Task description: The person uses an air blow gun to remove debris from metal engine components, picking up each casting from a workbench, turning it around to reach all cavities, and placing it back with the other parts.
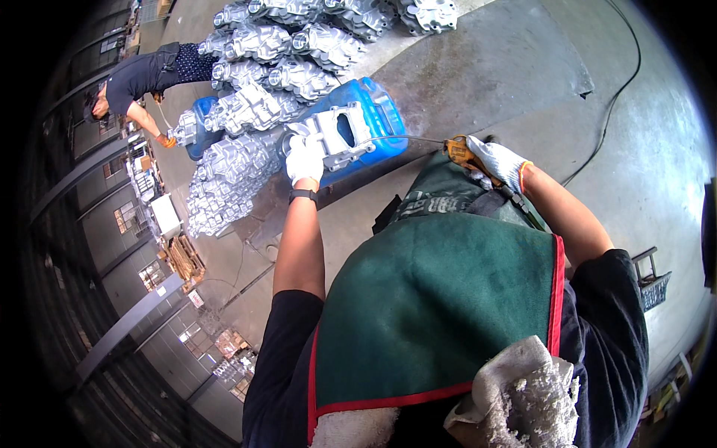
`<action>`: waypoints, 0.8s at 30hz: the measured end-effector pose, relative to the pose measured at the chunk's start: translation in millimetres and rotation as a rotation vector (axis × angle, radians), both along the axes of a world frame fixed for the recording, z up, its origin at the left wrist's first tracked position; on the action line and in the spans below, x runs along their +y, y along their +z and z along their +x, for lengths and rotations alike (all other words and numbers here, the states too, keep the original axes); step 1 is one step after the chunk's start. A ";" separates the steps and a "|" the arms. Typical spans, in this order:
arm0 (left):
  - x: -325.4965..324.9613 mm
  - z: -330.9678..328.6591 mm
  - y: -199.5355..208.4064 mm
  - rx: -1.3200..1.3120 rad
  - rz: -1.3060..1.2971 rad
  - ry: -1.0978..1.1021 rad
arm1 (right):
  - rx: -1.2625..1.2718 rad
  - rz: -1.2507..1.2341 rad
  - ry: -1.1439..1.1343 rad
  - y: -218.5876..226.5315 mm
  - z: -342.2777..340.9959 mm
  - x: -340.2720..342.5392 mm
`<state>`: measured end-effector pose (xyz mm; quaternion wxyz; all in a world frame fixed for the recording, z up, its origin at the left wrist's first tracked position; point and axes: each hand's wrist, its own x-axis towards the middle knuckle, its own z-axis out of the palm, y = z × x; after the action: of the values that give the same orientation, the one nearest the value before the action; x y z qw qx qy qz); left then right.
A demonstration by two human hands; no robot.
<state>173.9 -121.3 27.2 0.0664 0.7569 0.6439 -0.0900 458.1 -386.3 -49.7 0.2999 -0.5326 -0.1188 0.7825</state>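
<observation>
Head: casting against left fingers

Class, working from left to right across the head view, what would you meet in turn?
Bent-over co-worker, the wearer's left hand, dark opening of the metal casting, thin rod, the wearer's right hand, black cable.

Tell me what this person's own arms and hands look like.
The left hand and right hand wear white gloves; the right cuff is edged in orange. A dark wristband circles the left wrist. Short, dark sleeves leave both forearms bare.
</observation>
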 end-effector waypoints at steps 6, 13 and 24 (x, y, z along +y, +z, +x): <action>-0.4 1.3 0.4 -0.002 0.019 -0.021 | -0.012 0.036 -0.036 -15.5 -16.9 5.1; -1.7 1.3 0.2 0.003 0.000 0.014 | -0.087 -0.010 -0.038 6.7 -9.8 9.3; -4.4 1.1 3.0 -0.026 0.002 -0.009 | -0.224 0.048 -0.091 26.1 1.3 30.2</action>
<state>174.9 -125.7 30.2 0.0738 0.7608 0.6398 -0.0797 459.4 -356.1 -23.6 0.3326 -0.6143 -0.1460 0.7005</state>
